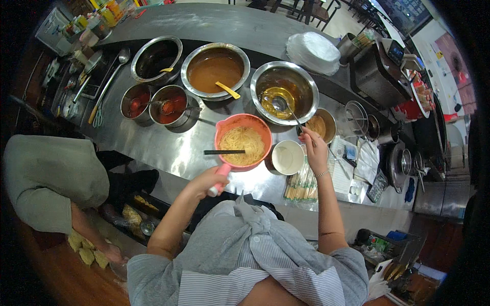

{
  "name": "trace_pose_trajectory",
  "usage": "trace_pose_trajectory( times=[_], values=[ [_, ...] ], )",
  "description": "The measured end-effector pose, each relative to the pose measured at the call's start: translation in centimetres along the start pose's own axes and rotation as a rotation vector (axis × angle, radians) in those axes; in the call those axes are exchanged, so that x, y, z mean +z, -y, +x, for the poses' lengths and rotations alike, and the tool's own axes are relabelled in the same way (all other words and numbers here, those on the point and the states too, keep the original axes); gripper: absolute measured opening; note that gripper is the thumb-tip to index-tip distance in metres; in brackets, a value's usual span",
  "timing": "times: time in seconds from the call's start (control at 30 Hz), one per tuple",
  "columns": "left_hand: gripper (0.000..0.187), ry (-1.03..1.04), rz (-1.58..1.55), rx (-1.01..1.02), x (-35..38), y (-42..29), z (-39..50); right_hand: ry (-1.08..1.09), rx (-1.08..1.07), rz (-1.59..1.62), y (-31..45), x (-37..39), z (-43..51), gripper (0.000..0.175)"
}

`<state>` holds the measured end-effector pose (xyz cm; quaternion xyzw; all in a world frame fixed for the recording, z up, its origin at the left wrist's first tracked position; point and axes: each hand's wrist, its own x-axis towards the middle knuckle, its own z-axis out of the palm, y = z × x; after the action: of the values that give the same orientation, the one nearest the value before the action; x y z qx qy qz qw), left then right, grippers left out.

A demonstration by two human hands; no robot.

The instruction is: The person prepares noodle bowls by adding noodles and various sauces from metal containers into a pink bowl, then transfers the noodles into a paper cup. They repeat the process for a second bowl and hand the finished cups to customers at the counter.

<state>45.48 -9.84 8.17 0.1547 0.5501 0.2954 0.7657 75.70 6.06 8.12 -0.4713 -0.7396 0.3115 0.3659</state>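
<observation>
My left hand (206, 181) grips the handle of a pink bowl (221, 132) that stands on the steel counter. Noodles (245, 141) fill much of the bowl, and black chopsticks (224, 152) lie across its left side. With my right hand (316, 149) I hold a long metal ladle (293, 114), its head in the yellow liquid (272, 98) of a steel basin (312, 82). Between my hands stands a white paper cup or tub (287, 157), right beside the pink bowl. Wrapped chopsticks (302, 185) lie under my right forearm.
Steel basins of brown sauce (216, 72) and dark liquid (155, 63) stand behind smaller pots of red sauce (172, 113). Plastic-wrapped lids or containers (314, 51) sit at the back. A co-worker (57, 176) bends down at my left. A sheet of paper (342, 168) lies at right.
</observation>
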Motion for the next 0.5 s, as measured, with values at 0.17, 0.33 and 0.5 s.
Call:
trace_pose_trajectory(
  times=[0.17,0.33,0.5],
  values=[
    [0.039,-0.104,-0.054,0.022,-3.9,-0.9,-8.6,-0.168,0.396,0.670,-2.8,5.1,1.8,0.033],
    [0.038,-0.216,-0.039,0.085,-8.5,-4.7,-14.3,-0.535,0.604,0.929,0.2,10.4,1.0,0.037],
    [0.036,-0.181,-0.007,0.137,-14.4,-9.2,-14.9,-0.328,0.653,1.005,3.8,20.9,5.0,0.040]
  ],
)
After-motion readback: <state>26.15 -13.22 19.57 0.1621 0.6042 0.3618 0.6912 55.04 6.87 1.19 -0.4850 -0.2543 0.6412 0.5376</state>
